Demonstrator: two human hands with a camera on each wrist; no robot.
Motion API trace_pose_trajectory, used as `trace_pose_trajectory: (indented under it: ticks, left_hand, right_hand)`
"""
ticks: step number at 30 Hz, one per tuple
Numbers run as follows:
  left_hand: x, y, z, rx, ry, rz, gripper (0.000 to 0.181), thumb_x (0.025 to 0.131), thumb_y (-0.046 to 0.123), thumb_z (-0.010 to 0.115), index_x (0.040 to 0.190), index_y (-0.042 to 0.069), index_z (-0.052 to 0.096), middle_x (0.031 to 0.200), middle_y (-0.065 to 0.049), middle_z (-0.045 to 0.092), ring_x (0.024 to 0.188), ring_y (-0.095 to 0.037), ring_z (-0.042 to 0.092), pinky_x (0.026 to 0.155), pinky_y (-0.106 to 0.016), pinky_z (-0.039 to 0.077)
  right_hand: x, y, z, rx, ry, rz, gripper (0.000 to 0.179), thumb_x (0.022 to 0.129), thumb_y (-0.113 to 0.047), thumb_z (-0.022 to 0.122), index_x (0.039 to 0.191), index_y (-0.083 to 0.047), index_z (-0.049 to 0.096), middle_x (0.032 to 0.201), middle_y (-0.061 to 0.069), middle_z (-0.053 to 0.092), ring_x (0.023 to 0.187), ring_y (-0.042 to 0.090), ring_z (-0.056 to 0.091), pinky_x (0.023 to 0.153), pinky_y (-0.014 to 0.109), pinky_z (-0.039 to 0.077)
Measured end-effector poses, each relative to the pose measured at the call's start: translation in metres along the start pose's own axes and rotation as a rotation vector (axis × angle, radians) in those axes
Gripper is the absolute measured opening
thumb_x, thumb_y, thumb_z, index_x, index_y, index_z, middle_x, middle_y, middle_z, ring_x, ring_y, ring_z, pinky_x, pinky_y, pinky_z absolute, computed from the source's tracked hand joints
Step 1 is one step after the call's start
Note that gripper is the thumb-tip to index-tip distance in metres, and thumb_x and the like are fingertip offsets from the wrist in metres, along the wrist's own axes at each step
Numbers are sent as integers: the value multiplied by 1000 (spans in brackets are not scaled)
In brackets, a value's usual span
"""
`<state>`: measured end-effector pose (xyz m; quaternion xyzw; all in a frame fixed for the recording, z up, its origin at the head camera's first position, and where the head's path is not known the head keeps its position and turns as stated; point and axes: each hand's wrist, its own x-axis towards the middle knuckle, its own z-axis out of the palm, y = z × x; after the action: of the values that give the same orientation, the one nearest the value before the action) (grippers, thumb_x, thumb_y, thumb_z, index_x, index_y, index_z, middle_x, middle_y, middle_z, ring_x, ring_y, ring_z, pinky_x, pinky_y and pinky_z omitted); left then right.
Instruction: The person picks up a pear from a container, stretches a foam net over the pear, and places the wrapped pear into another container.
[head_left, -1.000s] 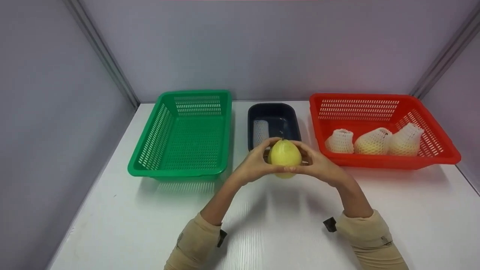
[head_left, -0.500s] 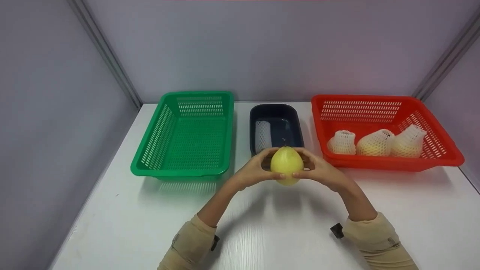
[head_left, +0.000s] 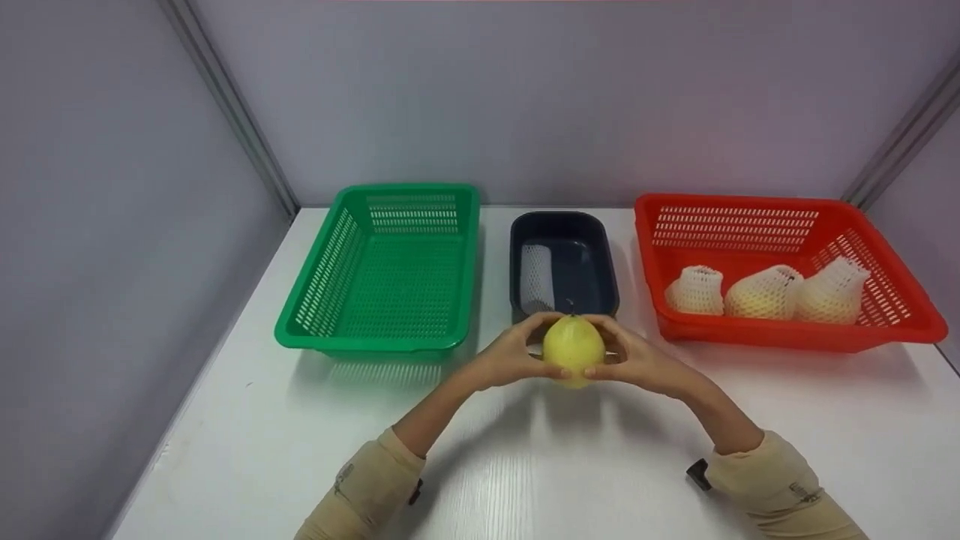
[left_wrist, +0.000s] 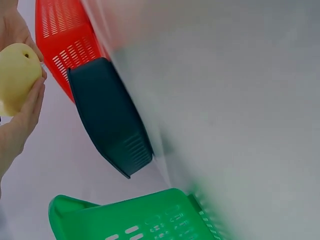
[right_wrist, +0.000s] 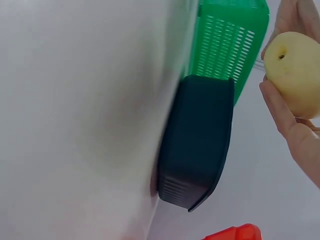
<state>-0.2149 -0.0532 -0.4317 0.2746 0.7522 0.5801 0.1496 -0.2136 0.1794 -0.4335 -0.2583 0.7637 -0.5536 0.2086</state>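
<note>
A yellow pear (head_left: 574, 346), stem up and without a net sleeve, is held above the white table between both hands. My left hand (head_left: 511, 355) grips its left side, thumb across the front. On the right side my right hand (head_left: 637, 360) grips it the same way, and the thumb tips nearly meet. Both wrist views show the underside of the pear (left_wrist: 19, 75) off the table. Just behind the hands stands a dark blue bin (head_left: 579, 262) with a white foam net (head_left: 535, 274) lying in its left part.
A green basket (head_left: 463, 277) stands at the back left. At the back right is a red basket (head_left: 765, 331) with several pears in white foam nets (head_left: 761, 292). Grey panels (head_left: 555, 105) close off the back and sides of the white table (head_left: 300, 450).
Both hands have drawn the pear down and toward the body, away from the dark bin. The thumb tips have parted slightly, and the whole scene has shifted a little right.
</note>
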Motion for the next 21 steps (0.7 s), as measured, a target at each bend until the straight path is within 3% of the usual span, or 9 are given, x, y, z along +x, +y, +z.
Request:
trace_pose_trajectory:
  ticks: [4,11,13,17,21]
  left_hand:
    - [-1,-2,2,19,-25,7,69,73,0,76,132,3,41,124,-9,47,111,-18,49,83,-28,47]
    - [-9,22,5,78,-50,11,67,72,-7,73,129,-7,40,123,-18,46,111,-27,48,85,-31,46]
    - [-9,22,5,90,-51,2,66,71,-7,74,129,-7,40,122,-17,47,111,-28,48,85,-30,46]
    - [-2,3,7,118,-52,-3,67,71,-2,76,129,-2,42,122,-11,48,110,-23,48,84,-26,45]
    - [4,-14,8,203,-51,-16,69,69,7,80,127,2,43,120,-6,49,107,-16,49,83,-23,44]
  right_hand:
    - [0,5,1,-40,-22,-13,66,82,-21,70,135,-13,32,129,8,40,116,29,40,92,38,41]
    - [1,13,2,-67,-45,-24,67,81,-18,71,136,-10,32,131,11,39,118,31,39,95,43,38]
    - [0,14,3,-83,-46,-26,68,81,-19,71,136,-10,32,131,11,39,118,31,40,95,45,37]
    - [0,17,3,-115,-54,-42,69,81,-20,71,136,-10,31,133,11,38,118,32,40,95,46,38]
    - [1,21,3,-164,-76,-74,68,82,-20,70,136,-8,30,134,13,38,118,32,40,94,46,38]
